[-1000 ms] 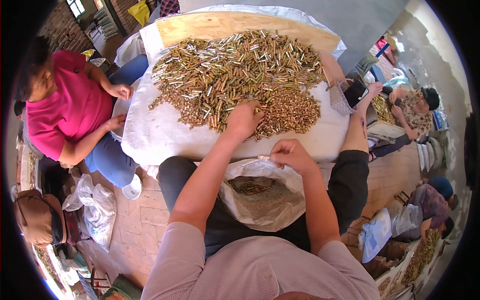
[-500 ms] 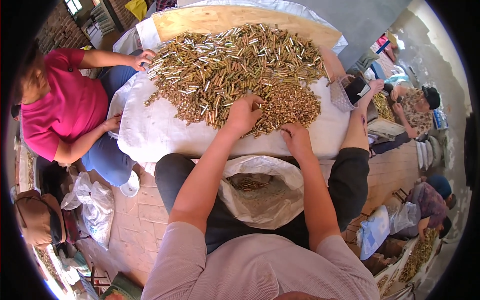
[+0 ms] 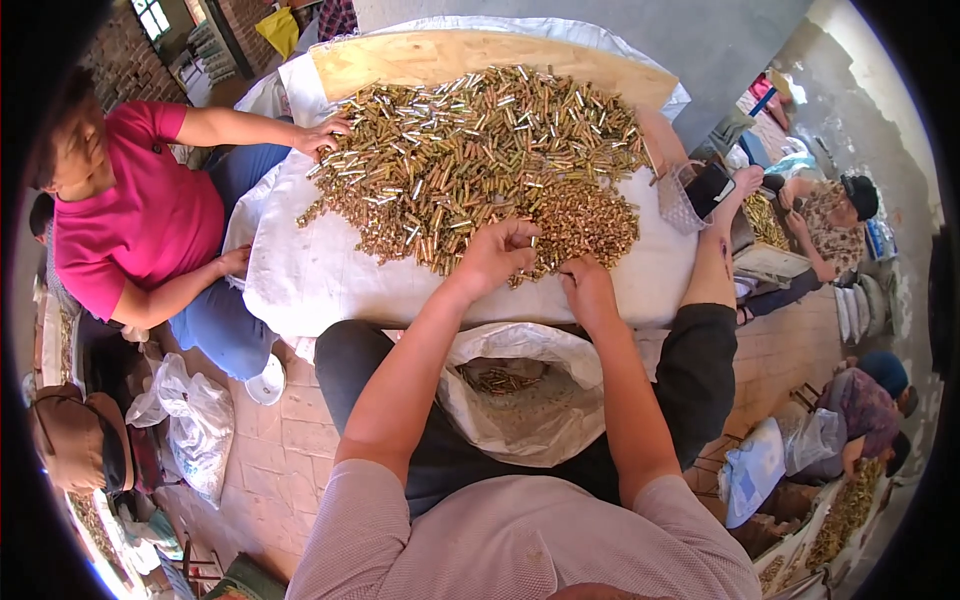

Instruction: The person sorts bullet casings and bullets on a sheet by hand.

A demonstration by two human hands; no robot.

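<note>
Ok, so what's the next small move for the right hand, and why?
I'd probably have the right hand pinch one short brass-coloured metal piece from the heap: its fingertips are at the heap's near edge, with the left hand close beside it. Whether either hand holds a piece is too small to tell.

Upper body: short-sleeved shirt [image 3: 470, 535], pale mauve-grey, finely textured; thin seam line at front. Sleeves [image 3: 365, 510] loose, ending above the elbows. Forearms [image 3: 395, 410], left hand [image 3: 490, 260] and right hand [image 3: 590, 292] bare. Lower body: near-black trousers [image 3: 690, 375], right hem by the knee.
</note>
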